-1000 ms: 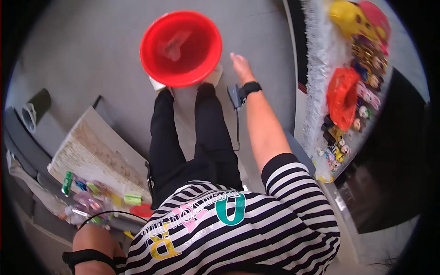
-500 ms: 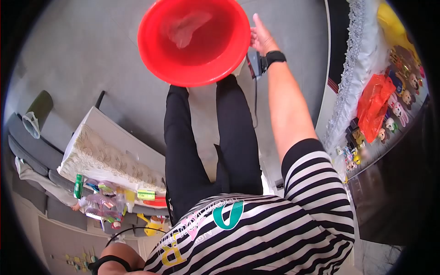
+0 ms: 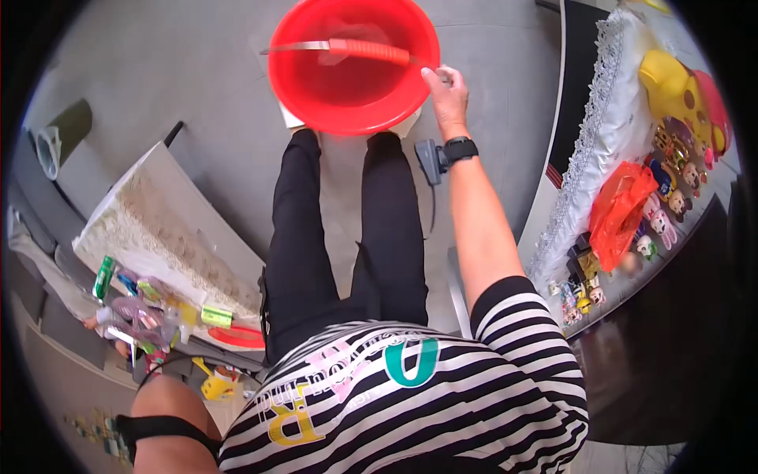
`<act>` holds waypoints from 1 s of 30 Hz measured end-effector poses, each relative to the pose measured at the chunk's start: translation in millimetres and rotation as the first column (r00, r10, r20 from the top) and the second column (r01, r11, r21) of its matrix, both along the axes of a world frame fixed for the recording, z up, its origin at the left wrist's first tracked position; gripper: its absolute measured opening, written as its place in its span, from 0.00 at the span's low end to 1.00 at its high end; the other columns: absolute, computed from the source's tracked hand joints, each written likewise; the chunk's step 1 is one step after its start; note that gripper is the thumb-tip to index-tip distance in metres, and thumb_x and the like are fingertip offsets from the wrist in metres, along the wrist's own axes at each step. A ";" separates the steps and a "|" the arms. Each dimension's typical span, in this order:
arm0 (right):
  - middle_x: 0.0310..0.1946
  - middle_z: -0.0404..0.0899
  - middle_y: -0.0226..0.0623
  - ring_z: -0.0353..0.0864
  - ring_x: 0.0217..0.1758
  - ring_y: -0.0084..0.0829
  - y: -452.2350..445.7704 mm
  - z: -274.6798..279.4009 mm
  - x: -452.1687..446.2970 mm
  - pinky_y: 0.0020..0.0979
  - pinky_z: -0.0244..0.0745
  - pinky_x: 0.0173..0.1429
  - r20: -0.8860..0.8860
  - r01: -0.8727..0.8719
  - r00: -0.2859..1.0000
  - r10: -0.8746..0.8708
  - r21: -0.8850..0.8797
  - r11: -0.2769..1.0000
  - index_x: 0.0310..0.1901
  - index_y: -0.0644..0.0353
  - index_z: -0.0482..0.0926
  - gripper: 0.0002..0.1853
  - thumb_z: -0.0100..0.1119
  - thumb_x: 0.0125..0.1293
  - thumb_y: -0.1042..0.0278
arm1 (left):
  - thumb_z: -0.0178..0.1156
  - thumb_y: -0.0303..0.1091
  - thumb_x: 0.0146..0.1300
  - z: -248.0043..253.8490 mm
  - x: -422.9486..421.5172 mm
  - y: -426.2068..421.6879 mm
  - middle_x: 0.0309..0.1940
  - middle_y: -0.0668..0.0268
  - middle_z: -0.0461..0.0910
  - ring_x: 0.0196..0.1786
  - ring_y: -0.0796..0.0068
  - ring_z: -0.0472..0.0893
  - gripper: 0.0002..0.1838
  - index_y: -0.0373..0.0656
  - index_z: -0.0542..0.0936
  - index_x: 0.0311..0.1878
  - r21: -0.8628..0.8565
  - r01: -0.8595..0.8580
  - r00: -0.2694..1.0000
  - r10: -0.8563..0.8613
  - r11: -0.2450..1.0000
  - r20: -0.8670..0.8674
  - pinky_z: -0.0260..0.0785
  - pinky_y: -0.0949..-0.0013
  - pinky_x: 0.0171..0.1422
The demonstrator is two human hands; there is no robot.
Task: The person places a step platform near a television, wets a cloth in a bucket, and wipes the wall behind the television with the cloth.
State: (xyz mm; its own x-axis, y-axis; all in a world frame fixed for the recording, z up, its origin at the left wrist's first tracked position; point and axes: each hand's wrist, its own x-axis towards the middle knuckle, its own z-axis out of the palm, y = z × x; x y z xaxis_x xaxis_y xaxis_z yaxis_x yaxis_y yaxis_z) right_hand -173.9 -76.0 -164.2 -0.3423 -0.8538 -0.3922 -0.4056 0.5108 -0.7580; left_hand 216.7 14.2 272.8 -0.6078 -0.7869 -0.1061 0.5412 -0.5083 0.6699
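A red basin [image 3: 355,125] stands in front of my legs, with dark reddish liquid [image 3: 347,87] in it and a pale patch I cannot make out. Across its top lies a long thin tool with a ribbed red handle [image 3: 369,50] and a pale, pointed far end [image 3: 304,46]; its exact kind is unclear. My right hand [image 3: 448,91] is at the basin's right rim, fingers curled and thumb at the tool's near end, seemingly pinching it. Only my left arm [image 3: 170,395] shows, at the lower left, with a black strap; that hand is outside the view.
A lace-covered table [image 3: 170,237] on the left bears bottles, packets and a red dish [image 3: 237,338]. On the right, another covered surface [image 3: 588,150] holds a red plastic bag [image 3: 624,209], several small figures and a yellow plush toy [image 3: 671,87]. A grey sofa [image 3: 47,197] stands behind the left table.
The red-handled tool has come into view across the basin. My right hand's fingers have gone from spread to curled. The whole view has shifted, showing more of the right-hand surface.
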 end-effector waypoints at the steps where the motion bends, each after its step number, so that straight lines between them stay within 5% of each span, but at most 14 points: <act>1: 0.30 0.78 0.41 0.77 0.33 0.35 -1.7 12.0 8.9 0.33 0.70 0.43 -0.099 -0.165 0.983 0.156 -0.093 0.982 0.33 0.59 0.76 0.16 0.65 0.46 0.59 | 0.50 0.43 0.60 7.0 2.6 2.0 0.50 0.70 0.74 0.51 0.74 0.71 0.16 0.51 0.74 0.50 -0.009 0.001 1.000 -0.001 1.000 0.000 0.60 0.55 0.53; 2: 0.30 0.78 0.41 0.77 0.33 0.35 -3.7 26.5 16.5 0.33 0.70 0.43 -0.095 -0.164 0.983 0.155 -0.099 0.981 0.33 0.59 0.76 0.16 0.65 0.46 0.59 | 0.50 0.43 0.60 13.1 4.8 2.2 0.50 0.69 0.74 0.51 0.74 0.71 0.16 0.51 0.74 0.49 -0.021 0.004 1.000 -0.004 1.000 -0.006 0.61 0.55 0.53; 4: 0.27 0.78 0.42 0.77 0.33 0.41 -16.1 59.4 28.7 0.37 0.70 0.43 -0.145 -0.571 0.816 0.560 -0.051 0.819 0.29 0.59 0.76 0.12 0.62 0.46 0.61 | 0.50 0.43 0.60 25.0 13.7 2.0 0.49 0.69 0.74 0.50 0.74 0.72 0.16 0.51 0.74 0.49 -0.077 0.030 0.999 -0.033 0.997 -0.039 0.61 0.56 0.52; 6: 0.25 0.78 0.42 0.77 0.34 0.44 -21.4 98.4 57.7 0.41 0.70 0.42 -0.190 -0.670 0.732 0.654 -0.023 0.742 0.25 0.59 0.77 0.11 0.59 0.46 0.59 | 0.50 0.44 0.60 39.8 25.6 -1.0 0.49 0.69 0.75 0.50 0.74 0.73 0.16 0.51 0.74 0.49 -0.152 0.060 0.993 -0.074 0.987 -0.088 0.62 0.56 0.52; 8: 0.27 0.78 0.44 0.77 0.36 0.44 -25.3 122.3 81.0 0.41 0.71 0.42 -0.135 -0.762 0.571 0.809 0.280 0.584 0.28 0.59 0.78 0.16 0.56 0.49 0.53 | 0.50 0.44 0.59 60.7 38.0 -6.1 0.48 0.68 0.75 0.49 0.74 0.73 0.16 0.50 0.74 0.49 -0.219 0.078 0.986 -0.109 0.973 -0.130 0.63 0.57 0.52; 11: 0.30 0.79 0.44 0.78 0.39 0.44 -12.7 115.4 96.6 0.43 0.72 0.44 -0.129 -0.808 0.454 0.882 0.357 0.469 0.29 0.58 0.80 0.13 0.53 0.48 0.59 | 0.50 0.45 0.59 90.3 40.0 -13.2 0.48 0.67 0.75 0.48 0.74 0.74 0.16 0.50 0.74 0.48 -0.312 0.082 0.977 -0.138 0.947 -0.162 0.64 0.57 0.51; 16: 0.38 0.79 0.44 0.78 0.45 0.42 15.6 133.7 104.7 0.43 0.70 0.50 -0.137 -0.661 0.534 0.834 0.548 0.513 0.37 0.57 0.80 0.14 0.52 0.49 0.63 | 0.49 0.70 0.50 93.9 -15.5 -37.3 0.58 0.56 0.63 0.61 0.50 0.62 0.51 0.37 0.54 0.65 -0.429 -0.276 0.927 0.356 0.860 0.116 0.54 0.50 0.63; 18: 0.38 0.79 0.44 0.78 0.45 0.42 21.9 130.4 103.4 0.43 0.70 0.51 -0.167 -0.631 0.604 0.779 0.497 0.596 0.37 0.57 0.80 0.14 0.53 0.49 0.63 | 0.45 0.73 0.50 88.1 12.5 -24.4 0.62 0.54 0.60 0.64 0.52 0.61 0.53 0.37 0.48 0.67 -0.250 -0.275 0.870 0.350 0.929 0.346 0.55 0.52 0.64; 22: 0.41 0.78 0.46 0.76 0.48 0.41 53.0 157.9 79.8 0.41 0.70 0.53 -0.028 -0.567 0.703 0.710 0.581 0.584 0.40 0.59 0.79 0.16 0.51 0.50 0.63 | 0.42 0.65 0.58 48.3 67.9 36.9 0.62 0.54 0.61 0.59 0.54 0.67 0.43 0.38 0.53 0.65 0.030 -0.450 0.780 0.376 0.893 0.501 0.60 0.51 0.61; 25: 0.42 0.77 0.47 0.75 0.49 0.43 68.5 162.6 51.6 0.40 0.69 0.54 0.000 -0.450 0.841 0.541 0.556 0.699 0.40 0.61 0.79 0.17 0.51 0.50 0.63 | 0.38 0.62 0.62 17.0 72.0 76.0 0.62 0.56 0.61 0.60 0.58 0.67 0.38 0.41 0.55 0.65 0.185 -0.537 0.751 0.367 0.823 0.548 0.61 0.55 0.60; 30: 0.44 0.76 0.50 0.74 0.50 0.44 135.6 152.0 -14.3 0.41 0.69 0.54 0.068 -0.266 0.958 0.280 0.578 0.771 0.43 0.62 0.77 0.19 0.51 0.49 0.64 | 0.37 0.53 0.66 -2.7 -2.9 69.4 0.60 0.57 0.64 0.59 0.59 0.68 0.29 0.42 0.59 0.63 0.292 -0.313 0.872 0.152 0.904 0.465 0.63 0.55 0.59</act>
